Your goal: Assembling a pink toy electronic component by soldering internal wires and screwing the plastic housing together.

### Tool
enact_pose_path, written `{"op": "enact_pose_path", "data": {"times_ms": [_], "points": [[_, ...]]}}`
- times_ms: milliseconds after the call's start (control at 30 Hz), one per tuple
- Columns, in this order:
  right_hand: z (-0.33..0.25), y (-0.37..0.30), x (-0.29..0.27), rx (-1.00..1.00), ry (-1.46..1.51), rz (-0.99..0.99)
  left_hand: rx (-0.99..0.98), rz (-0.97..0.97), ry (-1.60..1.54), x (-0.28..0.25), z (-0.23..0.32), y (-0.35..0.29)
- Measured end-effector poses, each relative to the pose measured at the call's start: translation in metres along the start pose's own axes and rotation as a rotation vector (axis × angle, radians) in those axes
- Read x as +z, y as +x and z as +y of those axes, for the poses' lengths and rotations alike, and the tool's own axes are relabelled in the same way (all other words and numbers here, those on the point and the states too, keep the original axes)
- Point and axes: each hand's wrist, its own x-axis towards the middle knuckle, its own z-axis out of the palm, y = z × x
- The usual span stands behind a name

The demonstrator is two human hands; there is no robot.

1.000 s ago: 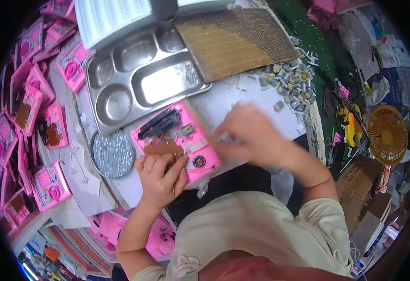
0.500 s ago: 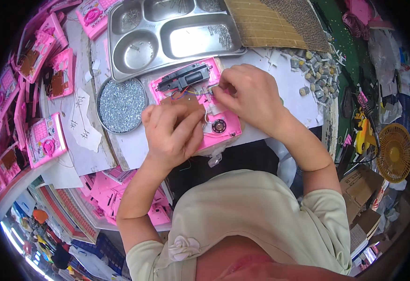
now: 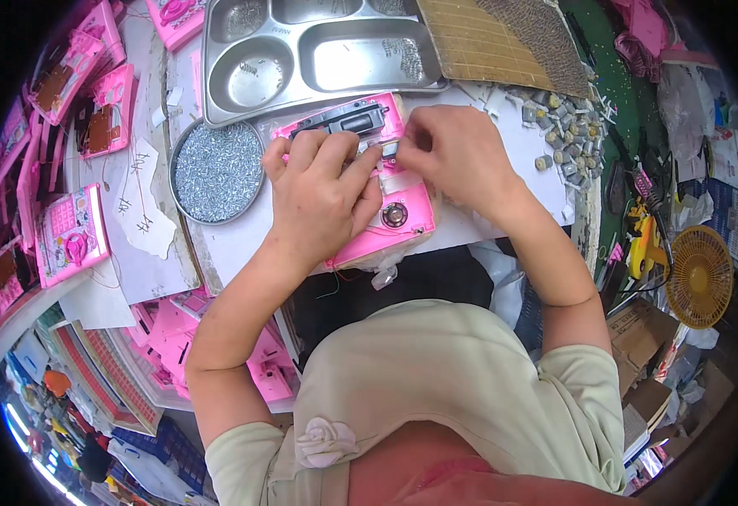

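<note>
An opened pink plastic toy casing [image 3: 411, 198] lies on the bench, tilted, with a black mechanism [image 3: 356, 120] across its far end and a small round speaker [image 3: 394, 215] near its right corner. My left hand [image 3: 323, 190] reaches over the casing's middle, fingers bent, thumb and forefinger tips together beside a small silvery part [image 3: 389, 150]. What they pinch, if anything, is hidden. From the other side my right hand [image 3: 457, 156] has its thumb and forefinger closed at the edge of that part. Most of the casing's left half is behind my left hand.
A round tin of small screws [image 3: 217, 173] sits left of the casing. Beyond stands a metal compartment tray [image 3: 301, 51]; cardboard [image 3: 504, 42] lies beside it. Several small motors [image 3: 567, 139] are heaped at the right, and more pink casings [image 3: 70, 232] are stacked at the left.
My left hand has moved up and over the casing, covering the brown board and wires seen before. My right hand stays near the silvery part. The whole view has shifted slightly.
</note>
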Motion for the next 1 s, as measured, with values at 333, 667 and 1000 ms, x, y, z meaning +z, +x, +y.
{"op": "enact_pose_path", "data": {"times_ms": [333,667,1000], "points": [[-0.012,0.015,-0.005,-0.179,-0.370,-0.086,0.031,0.003,0.007,0.010,-0.003,-0.006],[0.024,0.007,-0.021,0.220,0.389,-0.268,0.008,0.040,-0.019,0.013,-0.002,-0.006],[0.010,-0.007,0.000,0.310,0.446,-0.104,0.001,0.013,-0.028,0.011,-0.002,-0.007]]}}
